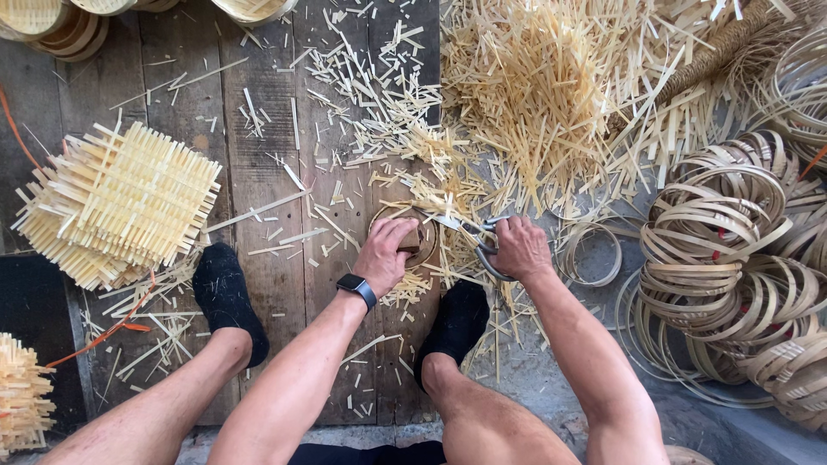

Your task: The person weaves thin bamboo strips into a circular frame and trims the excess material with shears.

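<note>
My left hand (385,251), with a dark watch on its wrist, presses a small wooden block (411,238) down inside a bamboo ring (379,217) on the plank floor. Woven strips lie under the ring. My right hand (519,247) grips metal scissors (469,232), whose blades point left toward the ring's edge. Both hands work between my two feet in black socks (226,297).
A stack of woven bamboo squares (121,202) lies at the left, another at the lower left (21,396). Cut strips are heaped at the top right (543,95). Many bamboo hoops (732,250) pile up at the right. Finished baskets (52,26) sit at the top left.
</note>
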